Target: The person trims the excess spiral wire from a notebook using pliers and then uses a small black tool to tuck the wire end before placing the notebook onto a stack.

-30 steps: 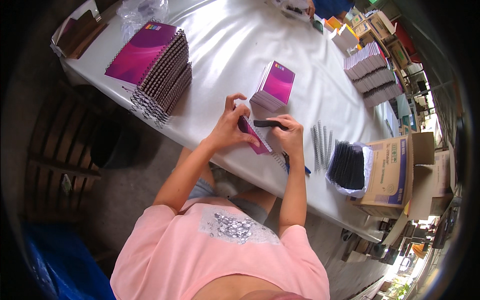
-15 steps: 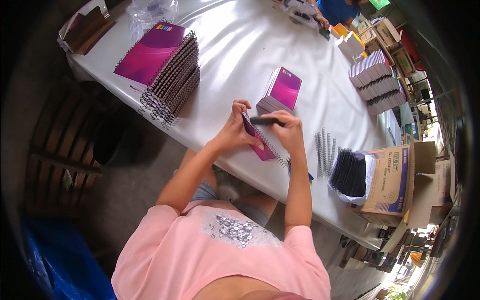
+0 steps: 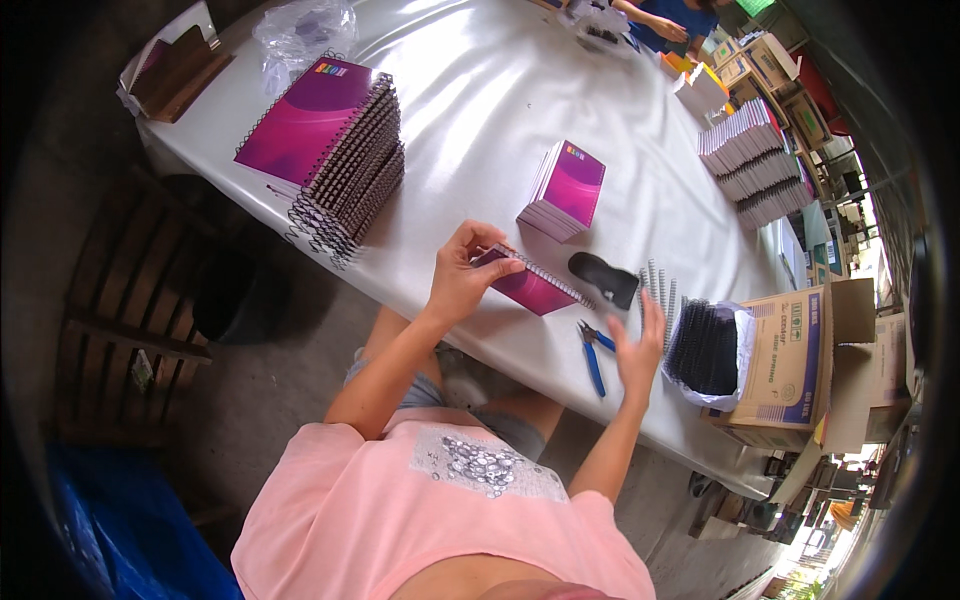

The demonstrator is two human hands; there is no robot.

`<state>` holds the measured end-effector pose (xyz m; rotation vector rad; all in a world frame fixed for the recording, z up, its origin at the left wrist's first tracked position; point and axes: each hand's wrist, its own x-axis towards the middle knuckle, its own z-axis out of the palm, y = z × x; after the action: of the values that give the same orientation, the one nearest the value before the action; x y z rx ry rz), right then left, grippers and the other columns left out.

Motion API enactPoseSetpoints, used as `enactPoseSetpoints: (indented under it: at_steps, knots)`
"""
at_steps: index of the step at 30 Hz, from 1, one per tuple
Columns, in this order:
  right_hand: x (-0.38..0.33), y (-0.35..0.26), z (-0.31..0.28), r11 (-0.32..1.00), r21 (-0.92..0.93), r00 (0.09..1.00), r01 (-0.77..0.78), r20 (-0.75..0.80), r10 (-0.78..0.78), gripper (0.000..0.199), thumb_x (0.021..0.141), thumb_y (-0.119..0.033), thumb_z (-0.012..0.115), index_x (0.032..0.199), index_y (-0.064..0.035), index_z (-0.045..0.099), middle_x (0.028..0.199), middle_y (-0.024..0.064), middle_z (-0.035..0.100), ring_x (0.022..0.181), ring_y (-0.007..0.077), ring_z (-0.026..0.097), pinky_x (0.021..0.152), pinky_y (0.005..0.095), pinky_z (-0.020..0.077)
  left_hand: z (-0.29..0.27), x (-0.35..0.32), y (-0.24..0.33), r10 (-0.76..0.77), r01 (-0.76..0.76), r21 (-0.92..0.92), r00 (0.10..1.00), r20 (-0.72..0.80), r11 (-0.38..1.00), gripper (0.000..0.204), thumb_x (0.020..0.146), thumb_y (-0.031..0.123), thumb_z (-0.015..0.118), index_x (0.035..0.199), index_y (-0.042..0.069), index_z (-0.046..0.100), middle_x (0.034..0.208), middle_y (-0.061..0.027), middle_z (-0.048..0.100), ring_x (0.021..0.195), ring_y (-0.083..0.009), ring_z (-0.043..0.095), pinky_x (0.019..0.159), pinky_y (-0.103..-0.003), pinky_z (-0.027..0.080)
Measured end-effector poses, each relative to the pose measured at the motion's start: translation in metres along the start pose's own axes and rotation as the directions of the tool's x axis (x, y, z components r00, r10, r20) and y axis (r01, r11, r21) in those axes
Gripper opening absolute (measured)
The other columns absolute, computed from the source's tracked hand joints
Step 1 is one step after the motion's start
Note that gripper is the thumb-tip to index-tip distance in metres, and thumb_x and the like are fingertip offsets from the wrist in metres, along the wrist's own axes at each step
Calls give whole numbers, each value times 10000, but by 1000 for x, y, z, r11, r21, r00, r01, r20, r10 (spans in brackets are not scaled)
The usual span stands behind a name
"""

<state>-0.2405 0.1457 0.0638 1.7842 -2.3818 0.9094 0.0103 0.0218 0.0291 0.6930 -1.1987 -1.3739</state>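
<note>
Apparently for steadiness, left hand (image 3: pixel 466 272) keeps a narrow grip on the purple spiral notebook (image 3: pixel 538 288) near the worktop's (image 3: pixel 450 150) front edge. Right hand (image 3: pixel 638 355), spread and empty, hovers beside blue-handled pliers (image 3: pixel 592 360), presumably parked within reach.

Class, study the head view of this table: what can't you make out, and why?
All in the head view:
- Hidden: the far side of the small purple notebook, behind its own cover, so the left hand's grip there is unclear.
- Cut off: the co-worker's blue top, by the upper edge.
- Blurred: the right hand's fingertips, so contact with the loose coils is uncertain.
- Too small: individual black coils, too tightly packed to count.
</note>
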Motion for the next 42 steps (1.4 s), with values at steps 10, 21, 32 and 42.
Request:
enactPoseSetpoints:
  at_steps: [10, 21, 32, 42]
  knots:
    - [-72, -48, 18, 984, 158, 997, -81, 8, 81, 454, 893, -318, 580, 1304, -141, 509, 1075, 149, 496, 1047, 320, 467, 949, 414, 354, 22, -11, 37, 396, -347, 326, 913, -96, 879, 674, 639, -9, 817, 1231, 44, 501, 725, -50, 658, 768, -129, 665, 725, -249, 511]
    - [-31, -147, -5, 921, 319, 975, 222, -59, -214, 393, 814, -238, 681, 1202, -218, 621, 1161, 118, 490, 1043, 282, 484, 939, 397, 312, 15, -12, 42, 657, -543, 508, 751, -62, 669, 703, 614, -6, 791, 1267, 48, 538, 825, -8, 715, 724, -87, 632, 682, -231, 382]
    - [-41, -131, 0, -127, 691, 694, -711, 663, -279, 451, 963, -257, 495, 1359, -56, 420, 1079, 81, 584, 848, 194, 584, 727, 262, 475, 10, -21, 53, 655, -598, 566, 745, 129, 568, 752, 630, -130, 731, 1307, 31, 447, 893, -60, 711, 800, -134, 656, 707, -262, 445]
    - [-67, -61, 24, 962, -275, 937, -1, 336, 97, 478, 878, -325, 586, 1334, -219, 487, 1209, 129, 463, 1103, 300, 462, 983, 487, 281, 11, -11, 75, 106, -189, -205, 928, -358, 960, 625, 827, 23, 673, 1365, 26, 354, 1043, -162, 652, 865, -134, 643, 778, -271, 531]
